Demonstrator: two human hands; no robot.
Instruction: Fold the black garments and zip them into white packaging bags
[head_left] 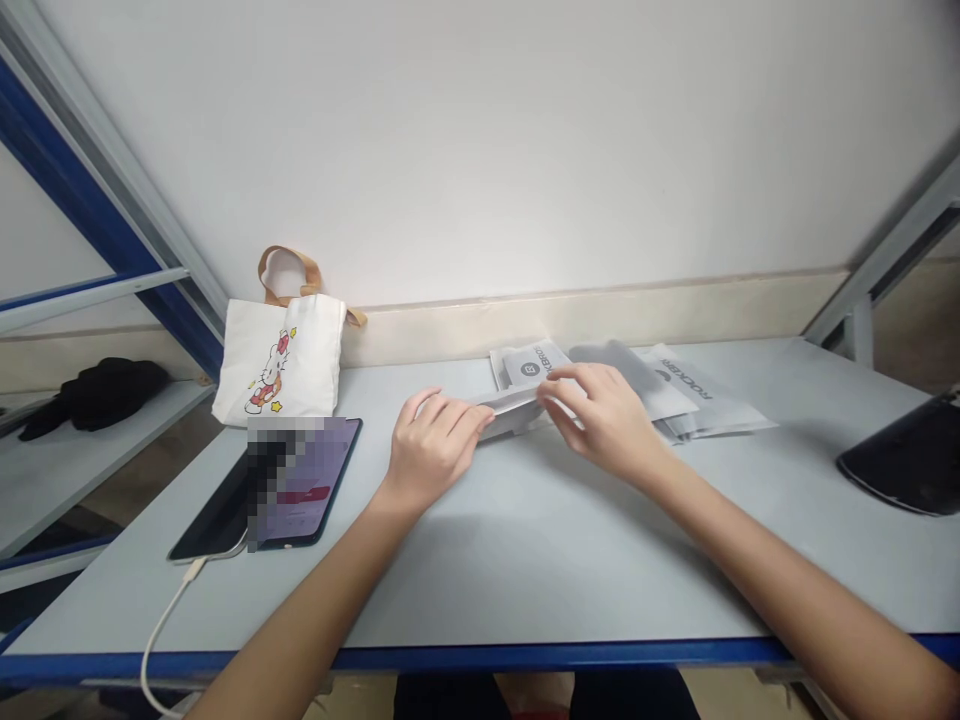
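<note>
Both my hands work at a folded white paper packet [510, 410] lying on the pale grey table [525, 540]. My left hand [433, 445] pinches the packet's left end with curled fingers. My right hand [600, 412] has its fingers closed on the packet's right end, beside a spread of several white printed paper bags [660, 390] with black lettering.
A white cartoon tote bag [281, 362] stands at the back left by the wall. A tablet [300, 480] with a white cable [169, 625] lies front left. A black object [911, 460] sits at the right edge. A dark cloth [97, 392] lies on the left shelf.
</note>
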